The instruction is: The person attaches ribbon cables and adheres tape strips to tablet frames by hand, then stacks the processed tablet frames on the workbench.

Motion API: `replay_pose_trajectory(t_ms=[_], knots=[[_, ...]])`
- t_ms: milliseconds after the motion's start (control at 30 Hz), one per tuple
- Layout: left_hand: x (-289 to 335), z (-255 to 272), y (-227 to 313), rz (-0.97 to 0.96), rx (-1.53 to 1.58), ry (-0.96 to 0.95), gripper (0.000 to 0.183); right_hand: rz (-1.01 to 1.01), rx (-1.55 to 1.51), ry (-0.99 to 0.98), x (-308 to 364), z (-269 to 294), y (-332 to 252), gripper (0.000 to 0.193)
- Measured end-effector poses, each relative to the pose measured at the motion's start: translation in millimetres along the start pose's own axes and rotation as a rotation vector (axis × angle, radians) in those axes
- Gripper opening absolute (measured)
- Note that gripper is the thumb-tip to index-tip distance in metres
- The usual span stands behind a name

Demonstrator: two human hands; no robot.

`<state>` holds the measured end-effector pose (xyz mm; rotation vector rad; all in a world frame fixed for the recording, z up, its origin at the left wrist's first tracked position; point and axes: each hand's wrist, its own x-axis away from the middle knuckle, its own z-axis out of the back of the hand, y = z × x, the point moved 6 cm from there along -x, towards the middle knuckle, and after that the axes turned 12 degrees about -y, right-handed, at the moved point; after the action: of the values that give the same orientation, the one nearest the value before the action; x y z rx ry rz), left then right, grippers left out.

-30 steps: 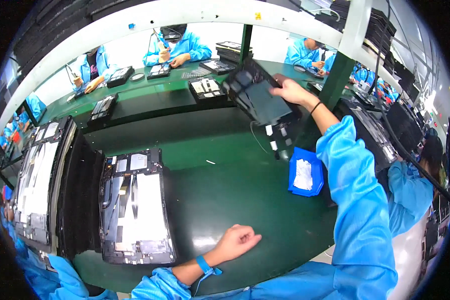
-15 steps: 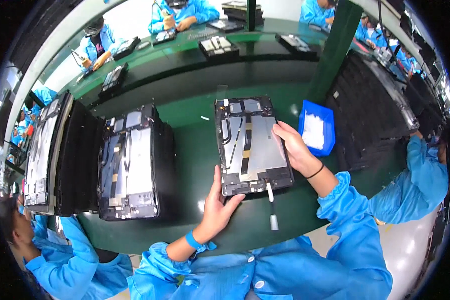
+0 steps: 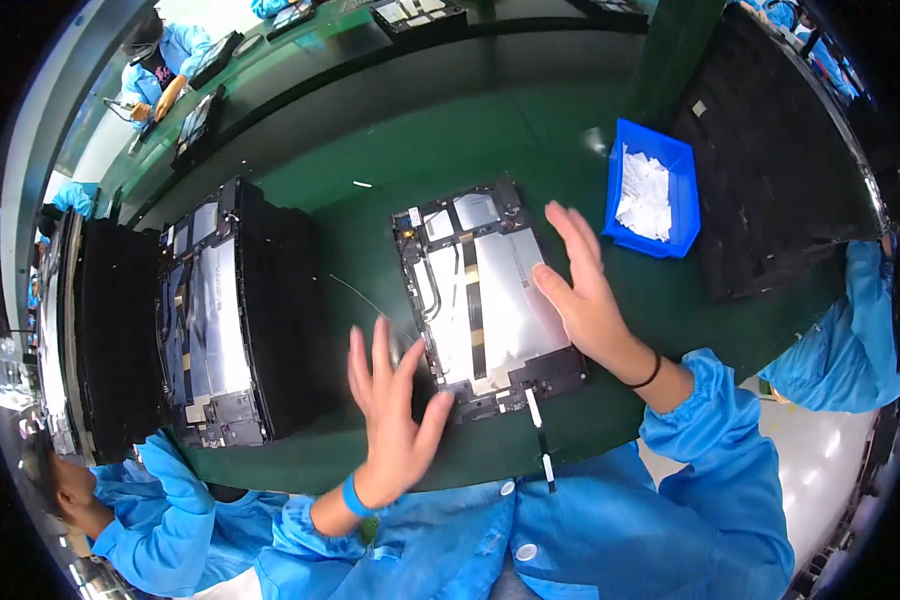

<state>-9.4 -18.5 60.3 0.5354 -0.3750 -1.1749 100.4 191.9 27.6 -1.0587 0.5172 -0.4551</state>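
An opened tablet-like device (image 3: 515, 290) lies on the green table (image 3: 370, 440) in front of me, tilted slightly, its silver interior and dark strip cable facing up. From its lower edge a thin white-and-black ribbon cable (image 3: 540, 440) sticks out toward me. My left hand (image 3: 390, 410) is at the device's lower left corner, fingers spread, the thumb close to the edge. Over the right side hovers my right hand (image 3: 587, 295), fingers stretched, its thumb at the silver surface; whether it touches I cannot tell. Neither hand grips anything.
Stacks of similar devices stand left of me, one nearer (image 3: 210, 320) and one farther left (image 3: 60, 340). A blue bin (image 3: 685, 190) with white pieces is at the right, beside a tall black stack (image 3: 770, 170). Co-workers sit left, right and across a dark conveyor (image 3: 400, 90).
Both hands have let go of the device, which now lies on the table turned a little counterclockwise. My left hand has moved left with fingers spread. The view has tilted downward.
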Motion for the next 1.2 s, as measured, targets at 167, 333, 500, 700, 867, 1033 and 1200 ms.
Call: replay_pose_trajectory(t_ms=[167, 333, 500, 700, 867, 1033, 1200], knots=[[-65.2, -5.4, 3.7, -0.069, -0.091, -0.045, 0.042, 0.07, 0.189, -0.012, 2.6, 10.4, -24.3, 0.032], [-54.4, 9.3, 11.7, -0.285, -0.065, 0.174, 0.013, 0.129, 0.303, -0.187, 4.4, 0.2, -39.2, 0.025], [-11.1, -3.2, 19.7, -0.629, -0.443, 0.303, 0.013, 0.206, 0.148, -0.479, 11.1, -23.7, -52.8, 0.025], [-6.9, -2.6, 21.9, -0.698, -0.401, 0.298, 0.016, 0.305, 0.252, -0.477, 17.1, -37.7, -57.9, 0.015], [-5.7, -7.3, 30.2, -0.91, -0.307, 0.099, 0.014, 0.256, 0.368, -0.215, 4.6, -13.2, -57.1, 0.01], [-53.0, 7.6, 15.7, -0.496, 0.08, 0.127, 0.013, 0.213, 0.772, 0.33, -15.0, 89.1, -55.1, 0.009], [-79.3, -5.3, -4.9, -0.251, 0.152, 0.183, 0.012, 0.097, 0.995, 0.354, -14.1, 109.8, -33.8, 0.029]])
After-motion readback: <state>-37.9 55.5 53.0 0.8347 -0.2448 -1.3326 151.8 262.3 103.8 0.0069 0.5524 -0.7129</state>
